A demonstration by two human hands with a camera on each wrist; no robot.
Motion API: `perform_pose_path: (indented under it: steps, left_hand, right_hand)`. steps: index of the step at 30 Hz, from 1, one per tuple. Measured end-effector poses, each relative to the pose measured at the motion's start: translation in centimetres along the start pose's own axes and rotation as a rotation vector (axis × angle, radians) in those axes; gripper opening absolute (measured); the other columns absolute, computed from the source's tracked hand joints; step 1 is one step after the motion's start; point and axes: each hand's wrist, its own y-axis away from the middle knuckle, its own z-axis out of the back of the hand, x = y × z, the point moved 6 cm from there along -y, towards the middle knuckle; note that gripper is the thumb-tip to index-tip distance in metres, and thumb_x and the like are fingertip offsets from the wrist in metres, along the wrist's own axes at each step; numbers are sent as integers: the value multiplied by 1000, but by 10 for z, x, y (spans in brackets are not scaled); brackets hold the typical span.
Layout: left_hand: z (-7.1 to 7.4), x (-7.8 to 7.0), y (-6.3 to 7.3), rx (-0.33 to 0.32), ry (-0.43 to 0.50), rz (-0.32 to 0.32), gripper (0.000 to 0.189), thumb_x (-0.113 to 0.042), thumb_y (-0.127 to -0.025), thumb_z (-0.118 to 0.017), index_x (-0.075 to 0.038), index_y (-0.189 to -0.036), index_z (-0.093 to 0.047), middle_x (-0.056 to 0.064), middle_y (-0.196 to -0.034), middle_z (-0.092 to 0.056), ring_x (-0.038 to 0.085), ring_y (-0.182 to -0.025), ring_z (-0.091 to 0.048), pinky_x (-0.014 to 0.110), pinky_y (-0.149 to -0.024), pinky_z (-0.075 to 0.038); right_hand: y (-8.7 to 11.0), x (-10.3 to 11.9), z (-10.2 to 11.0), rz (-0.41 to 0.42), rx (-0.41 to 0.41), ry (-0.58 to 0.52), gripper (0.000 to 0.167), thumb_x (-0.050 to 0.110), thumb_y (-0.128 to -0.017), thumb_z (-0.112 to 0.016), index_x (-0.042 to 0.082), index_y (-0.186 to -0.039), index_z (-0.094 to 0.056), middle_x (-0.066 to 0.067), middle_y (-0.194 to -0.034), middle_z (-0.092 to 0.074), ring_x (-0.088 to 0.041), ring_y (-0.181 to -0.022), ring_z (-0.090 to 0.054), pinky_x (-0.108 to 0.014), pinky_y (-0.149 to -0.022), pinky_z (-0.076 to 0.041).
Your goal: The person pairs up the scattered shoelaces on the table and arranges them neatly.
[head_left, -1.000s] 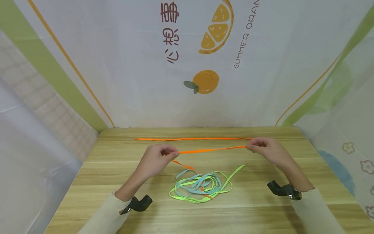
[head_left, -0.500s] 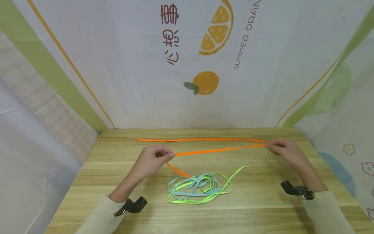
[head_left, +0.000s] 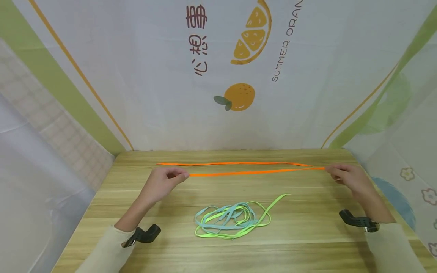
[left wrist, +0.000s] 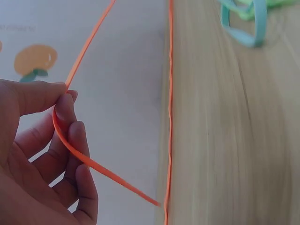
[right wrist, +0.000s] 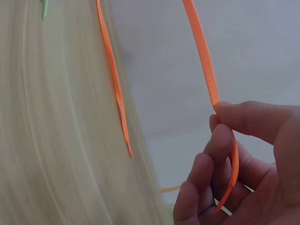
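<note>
An orange shoelace [head_left: 246, 173] is stretched between both hands above the table. My left hand [head_left: 167, 184] pinches it between thumb and forefinger; a short tail of the shoelace [left wrist: 112, 176] hangs past the fingers in the left wrist view. Near its other end, my right hand [head_left: 351, 180] pinches it too, its tip lying across the curled fingers in the right wrist view. Behind it, a second orange shoelace [head_left: 218, 163] lies straight along the table's back. In front lies a loose tangle of a light blue shoelace [head_left: 227, 227] and a lime green shoelace [head_left: 278, 200].
The wooden table [head_left: 191, 254] meets a white printed curtain [head_left: 164, 94] along its back edge. More cloth hangs at both sides. Each wrist wears a black camera mount, such as the left camera mount [head_left: 146, 234].
My hands have moved apart, the left one leftward and the right one rightward, pulling the orange shoelace taut. Its trailing end has come out of the blue and green tangle.
</note>
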Motion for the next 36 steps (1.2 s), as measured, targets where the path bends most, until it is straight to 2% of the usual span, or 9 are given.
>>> perform_pose_path:
  steps: [5,11,14,18,23,26,29,33,36]
  left_hand:
    - [14,15,-2,-15,-38,57,27,-29,-107,-76,-7,-121,-84,5,-112,-80,29,-100,-71,40,-80,-55]
    - [26,31,-2,-27,-108,106,33,-35,-107,-75,-8,-124,-83,12,-124,-79,33,-110,-72,42,-83,-56]
    - [29,37,-2,-35,-116,107,34,-35,-108,-74,-6,-123,-83,16,-127,-77,40,-116,-71,50,-87,-58]
    - [33,43,-3,-41,-111,115,35,-37,-108,-74,-6,-121,-83,16,-126,-77,43,-124,-68,57,-95,-57]
    - [36,49,-4,-46,-126,136,37,-38,-108,-73,-5,-120,-82,16,-126,-77,37,-116,-70,48,-87,-56]
    - [38,53,-6,-52,-139,155,39,-39,-109,-72,-4,-120,-82,17,-126,-77,31,-104,-69,41,-78,-52]
    - [39,55,-7,-54,-148,167,39,-39,-109,-70,-3,-119,-82,18,-127,-77,29,-99,-66,38,-74,-49]
    - [41,58,-10,-61,-162,178,37,-37,-109,-70,-3,-119,-82,19,-127,-77,32,-106,-68,40,-77,-50]
    - [41,61,-12,-67,-170,189,38,-36,-109,-70,-2,-119,-83,20,-127,-77,36,-109,-69,42,-80,-51]
  right_hand:
    - [1,-6,5,-10,-6,-21,32,30,-112,-68,1,-106,-77,6,-89,-62,-15,-87,-57,-27,-79,-59]
    - [2,-11,8,-40,5,-21,23,27,-114,-64,14,-107,-83,10,-90,-64,-14,-88,-61,-25,-80,-58]
    - [2,-12,9,-51,5,-14,24,26,-114,-64,12,-112,-82,10,-91,-65,-12,-87,-62,-24,-79,-58]
    - [1,-12,8,-55,2,-3,28,27,-113,-65,3,-114,-80,8,-91,-66,-11,-87,-63,-25,-79,-58]
    - [1,-11,7,-62,-5,25,36,32,-111,-69,-2,-114,-78,6,-92,-68,-12,-89,-65,-26,-80,-60]
    - [-1,-11,6,-63,-5,41,37,35,-110,-71,-2,-113,-77,7,-92,-68,-12,-89,-64,-27,-80,-60]
    - [-4,-12,6,-64,-5,50,36,35,-110,-71,-1,-110,-78,6,-91,-68,-13,-88,-64,-27,-78,-60]
    - [-8,-14,4,-67,-10,79,37,35,-110,-71,-1,-105,-78,5,-90,-66,-12,-85,-59,-28,-76,-59]
    - [-10,-14,2,-65,-2,104,41,36,-111,-70,-4,-108,-76,3,-92,-64,-13,-85,-56,-29,-76,-57]
